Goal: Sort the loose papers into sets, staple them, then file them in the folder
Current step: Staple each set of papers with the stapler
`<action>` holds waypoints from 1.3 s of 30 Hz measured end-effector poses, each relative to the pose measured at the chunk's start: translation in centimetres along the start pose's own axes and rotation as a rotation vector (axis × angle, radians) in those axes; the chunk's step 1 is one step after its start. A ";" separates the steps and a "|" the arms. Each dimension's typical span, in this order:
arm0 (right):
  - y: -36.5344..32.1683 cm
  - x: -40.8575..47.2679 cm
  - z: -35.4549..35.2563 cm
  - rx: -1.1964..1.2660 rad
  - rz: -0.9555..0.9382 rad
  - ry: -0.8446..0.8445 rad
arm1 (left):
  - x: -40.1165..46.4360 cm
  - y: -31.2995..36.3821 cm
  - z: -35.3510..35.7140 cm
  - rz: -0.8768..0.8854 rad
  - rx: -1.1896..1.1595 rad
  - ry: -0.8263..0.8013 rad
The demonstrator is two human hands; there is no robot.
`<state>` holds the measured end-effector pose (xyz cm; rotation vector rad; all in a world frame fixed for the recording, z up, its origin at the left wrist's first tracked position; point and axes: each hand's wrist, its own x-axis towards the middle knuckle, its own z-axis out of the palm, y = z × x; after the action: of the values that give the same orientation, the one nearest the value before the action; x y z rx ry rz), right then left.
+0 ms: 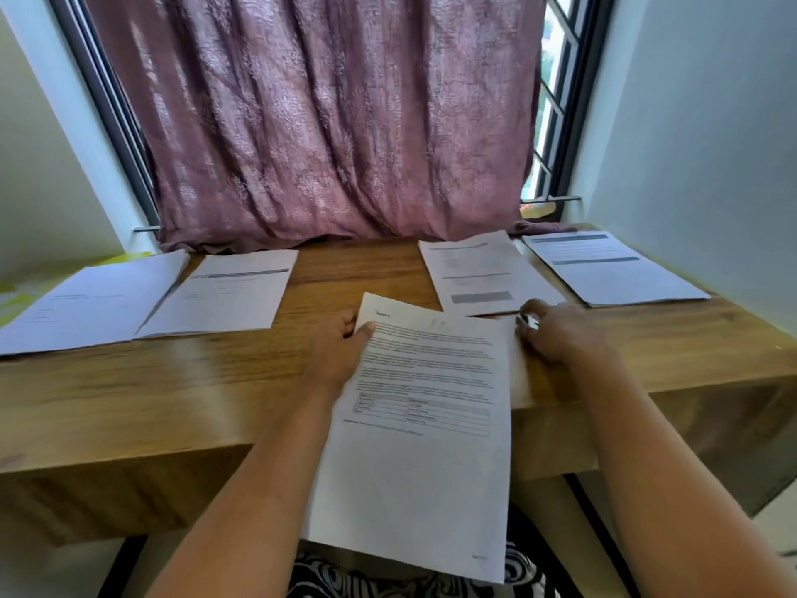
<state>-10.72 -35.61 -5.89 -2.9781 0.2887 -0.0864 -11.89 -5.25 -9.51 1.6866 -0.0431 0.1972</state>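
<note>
**Printed sheet held over counter edge**

Printed sheet (pixel 420 429): gripped at its upper left edge by the left hand (pixel 340 356), thumb on top, fingers hidden beneath. Right hand (pixel 556 332): fingers curled at the sheet's upper right corner; grip blurred, undeterminable. Four paper sets are laid along the counter (pixel 172 381). Print illegible.

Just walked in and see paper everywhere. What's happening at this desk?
A person is sorting papers at a wooden desk. Their left hand grips a printed sheet by its left edge, while the right hand touches its top right corner. Four sets already lie spread along the back of the desk. No stapler or folder is in view.
</note>
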 end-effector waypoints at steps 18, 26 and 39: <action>-3.2 -8.1 0.0 1.252 -0.130 -0.459 | 1.4 7.9 -4.2 -0.051 -0.524 0.308; -8.2 -5.5 2.1 1.236 -0.089 -0.335 | 4.8 8.3 -5.2 -0.099 0.120 0.331; -15.1 -0.6 5.3 0.188 -0.415 0.373 | 0.5 0.3 -3.8 0.032 1.334 -0.069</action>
<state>-8.13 -20.08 -8.81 -2.7664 -0.2885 -0.6763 -11.88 -1.48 -8.73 3.0243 0.0205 0.2003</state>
